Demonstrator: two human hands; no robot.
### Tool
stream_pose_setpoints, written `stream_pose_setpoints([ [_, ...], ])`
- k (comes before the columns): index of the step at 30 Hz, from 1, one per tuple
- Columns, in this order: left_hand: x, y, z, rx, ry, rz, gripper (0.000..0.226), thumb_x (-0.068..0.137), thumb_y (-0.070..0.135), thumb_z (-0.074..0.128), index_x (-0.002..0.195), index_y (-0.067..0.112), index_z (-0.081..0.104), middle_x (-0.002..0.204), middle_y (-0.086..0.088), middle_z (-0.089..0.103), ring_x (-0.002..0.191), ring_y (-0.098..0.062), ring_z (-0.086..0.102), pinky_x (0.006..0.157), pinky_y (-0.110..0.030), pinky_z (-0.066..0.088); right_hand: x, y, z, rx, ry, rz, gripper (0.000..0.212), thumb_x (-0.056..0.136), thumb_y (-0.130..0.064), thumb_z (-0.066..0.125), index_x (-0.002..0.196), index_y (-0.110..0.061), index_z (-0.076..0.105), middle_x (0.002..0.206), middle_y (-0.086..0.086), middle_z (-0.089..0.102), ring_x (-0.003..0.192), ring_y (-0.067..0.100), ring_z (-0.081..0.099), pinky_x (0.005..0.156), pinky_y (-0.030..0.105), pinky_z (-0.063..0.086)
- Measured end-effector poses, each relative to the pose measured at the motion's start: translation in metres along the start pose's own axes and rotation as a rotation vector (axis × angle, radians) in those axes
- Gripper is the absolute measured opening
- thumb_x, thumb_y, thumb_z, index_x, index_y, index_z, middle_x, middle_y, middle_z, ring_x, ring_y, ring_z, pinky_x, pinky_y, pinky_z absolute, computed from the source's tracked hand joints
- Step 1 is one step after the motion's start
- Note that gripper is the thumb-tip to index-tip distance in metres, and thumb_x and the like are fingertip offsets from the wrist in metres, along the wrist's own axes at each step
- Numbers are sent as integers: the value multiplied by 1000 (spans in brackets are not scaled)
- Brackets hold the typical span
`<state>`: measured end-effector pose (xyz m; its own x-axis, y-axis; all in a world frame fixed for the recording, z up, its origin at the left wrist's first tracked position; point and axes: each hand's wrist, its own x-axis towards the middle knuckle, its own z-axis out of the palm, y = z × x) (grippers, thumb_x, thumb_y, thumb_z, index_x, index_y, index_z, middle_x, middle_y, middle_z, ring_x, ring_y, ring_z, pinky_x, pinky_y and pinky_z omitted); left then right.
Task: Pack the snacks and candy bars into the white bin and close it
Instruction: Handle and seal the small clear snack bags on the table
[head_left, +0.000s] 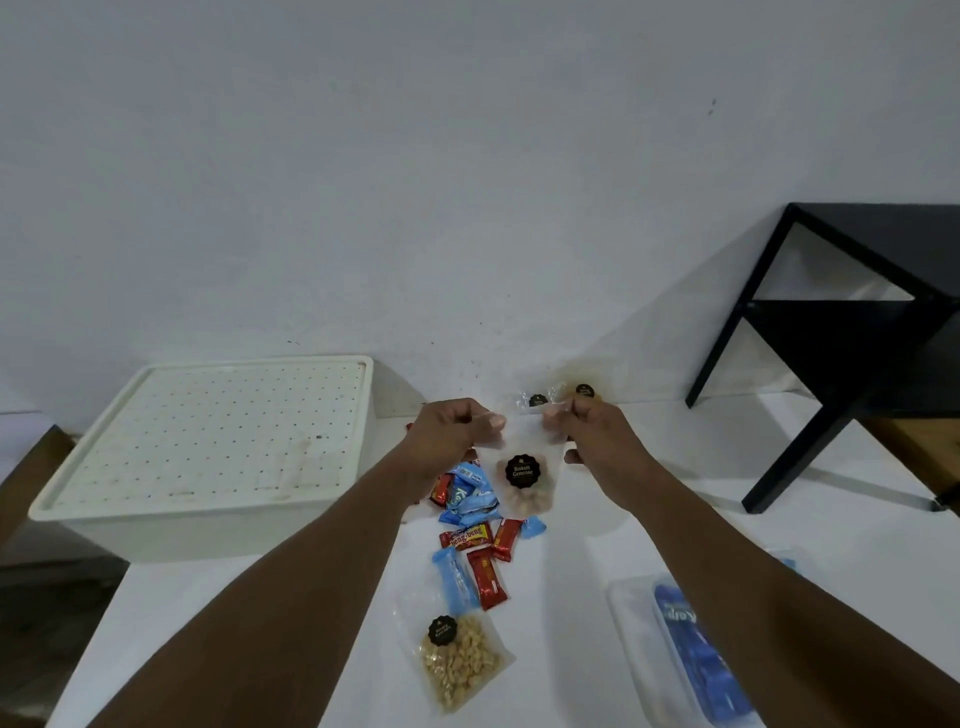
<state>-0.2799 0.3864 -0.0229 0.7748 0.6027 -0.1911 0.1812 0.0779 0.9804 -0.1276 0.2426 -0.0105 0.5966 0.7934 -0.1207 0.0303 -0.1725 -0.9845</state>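
- Against a plain pale wall (467, 156), in the head view, a white tabletop (571, 582) runs left to right, and a black side table (857, 332) stands at its far right.
- On the left part of the tabletop, close to the wall, sits the white bin (156, 530), with its dotted lid (218, 431) lying flat on top.
- The left hand (452, 426) pinches the top left corner of a clear biscuit pouch (522, 478) with curled fingers. The right hand (592, 431) pinches the top right corner the same way.
- The biscuit pouch hangs between the two hands, its round black label facing the camera and the biscuits gathered at its bottom. It is right of the white bin and apart from it.
- Just left of and below the biscuit pouch, a heap of blue and red candy bars (470, 499) lies on the tabletop, with more trailing toward the camera.
- Nearer the camera, a clear nut pouch (457, 660) lies flat between the forearms.
- Two small pouches (537, 400) rest at the wall just beyond the hands.
- At lower right, a clear container (639, 623) holds a blue packet, partly hidden by the right forearm.
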Motion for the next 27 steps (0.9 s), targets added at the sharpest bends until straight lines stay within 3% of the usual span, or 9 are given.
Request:
stream_pose_setpoints([
  [4, -3, -2, 4, -113, 19, -29, 18, 89, 25, 72, 94, 8, 70, 91, -11, 75, 93, -26, 74, 91, -45, 52, 0, -2, 6, 50, 35, -22, 29, 93, -22, 64, 97, 7, 65, 87, 7, 67, 83, 20, 57, 77, 40, 47],
  [8, -7, -3, 7, -299, 87, -62, 13, 88, 17, 71, 97, 8, 69, 88, -8, 74, 93, -32, 75, 83, -40, 49, 0, 1, 7, 77, 71, -12, 30, 95, -26, 62, 97, 4, 67, 78, 2, 67, 81, 21, 58, 76, 41, 47],
  [13, -8, 5, 4, -369, 88, -89, 6, 91, 16, 67, 86, 16, 63, 81, -5, 69, 90, -33, 74, 71, -33, 44, -6, 1, 8, 129, 31, 8, 35, 92, -31, 66, 106, 1, 68, 78, 0, 69, 77, 13, 61, 66, 32, 40],
  [19, -8, 5, 3, -306, 95, -68, 5, 92, 17, 65, 90, 13, 63, 78, -4, 68, 86, -30, 75, 69, -31, 44, -5, -2, 13, 163, 72, -14, 27, 88, -17, 71, 98, 7, 65, 73, 1, 69, 69, 9, 61, 65, 28, 40],
  [23, -8, 5, 3, -166, 69, -37, 24, 86, 28, 74, 92, 6, 69, 81, -11, 72, 73, -23, 74, 71, -32, 46, -4, -5, 15, 92, 79, -64, 28, 89, -14, 70, 96, 12, 63, 69, 2, 67, 59, 1, 61, 59, 21, 42],
  [27, -8, 10, 2, -69, 118, 34, 37, 91, 29, 69, 102, -6, 67, 84, -17, 70, 62, -8, 68, 68, -29, 45, -9, -9, 16, 129, 7, -35, 28, 88, -24, 71, 92, 3, 69, 77, 5, 73, 74, 16, 62, 66, 30, 42],
])
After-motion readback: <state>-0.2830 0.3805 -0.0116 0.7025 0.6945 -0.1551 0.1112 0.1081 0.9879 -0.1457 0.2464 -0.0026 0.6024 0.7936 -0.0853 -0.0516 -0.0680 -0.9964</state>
